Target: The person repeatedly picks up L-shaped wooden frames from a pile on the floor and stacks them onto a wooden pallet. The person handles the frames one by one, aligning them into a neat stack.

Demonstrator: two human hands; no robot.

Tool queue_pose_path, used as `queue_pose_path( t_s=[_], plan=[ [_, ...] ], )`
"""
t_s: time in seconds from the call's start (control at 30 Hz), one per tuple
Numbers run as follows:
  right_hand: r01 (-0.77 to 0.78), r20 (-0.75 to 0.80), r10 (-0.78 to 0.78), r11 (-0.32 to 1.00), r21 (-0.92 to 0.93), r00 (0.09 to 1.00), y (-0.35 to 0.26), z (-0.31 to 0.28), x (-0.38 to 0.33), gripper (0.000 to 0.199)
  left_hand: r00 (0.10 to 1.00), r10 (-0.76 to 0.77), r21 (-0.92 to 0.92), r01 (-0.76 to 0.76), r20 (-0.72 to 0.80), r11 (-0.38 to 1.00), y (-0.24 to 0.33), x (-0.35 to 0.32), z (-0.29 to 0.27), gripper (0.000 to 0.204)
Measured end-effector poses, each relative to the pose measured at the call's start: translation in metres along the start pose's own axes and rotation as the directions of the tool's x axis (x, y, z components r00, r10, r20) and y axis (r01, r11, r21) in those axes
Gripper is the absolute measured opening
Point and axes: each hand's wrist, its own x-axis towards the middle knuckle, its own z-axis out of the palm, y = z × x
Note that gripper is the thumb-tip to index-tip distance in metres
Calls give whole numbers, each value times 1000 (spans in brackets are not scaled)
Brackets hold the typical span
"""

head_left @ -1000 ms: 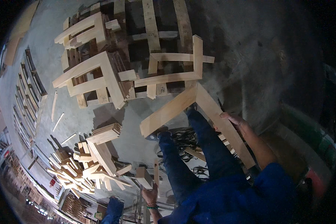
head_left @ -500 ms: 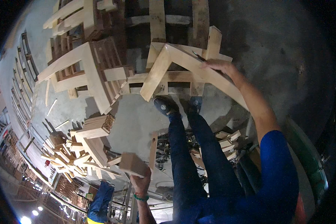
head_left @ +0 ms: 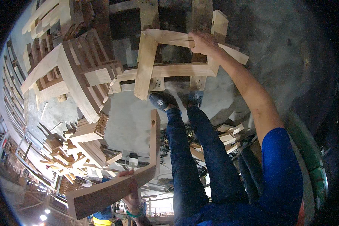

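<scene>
My left hand [head_left: 132,196], with a green bracelet at its wrist, grips an L-shaped wooden piece [head_left: 101,197] low at the left. A hole shows near the far end of its upright arm. My right hand [head_left: 204,43] is closed over the far rail of an angled wooden frame piece [head_left: 147,62]. That piece rests on other timber over a pallet [head_left: 148,17] in front of my feet. A thin dark tool, perhaps a pen, shows beside the right fingers; its kind is unclear.
To the left stands a stack of similar angled wooden frames [head_left: 77,81]. Below it lies a heap of loose wood pieces [head_left: 69,154]. More offcuts [head_left: 231,132] are near my legs, and a green curved object [head_left: 309,158] is at the right.
The left hand's piece has swung, so its long arm now extends left. The frame piece under my right hand has turned, and that hand has moved up and left.
</scene>
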Motion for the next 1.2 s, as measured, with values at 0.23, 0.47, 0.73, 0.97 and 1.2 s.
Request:
queue_pose_path(
  t_s=[0.23,0.47,0.73,0.97,1.2],
  plan=[
    [98,-448,-87,995,1,890,22,-6,-19,63,997,10,-198,5,74,980,17,6,-11,57],
    [-371,66,542,477,797,838,8,3,-208,45,987,-140,-693,153,76,705,17,7,44,55],
    [-305,141,500,263,915,855,16,-24,-216,55,917,9,-821,352,399,450,-40,92,194,57],
    [-117,-239,562,523,844,792,61,11,-131,61,873,-163,-604,441,459,664,-75,202,264,36],
    [-135,-251,402,720,681,881,77,60,-144,61,836,-242,-565,519,492,642,-84,247,286,56]
  ],
)
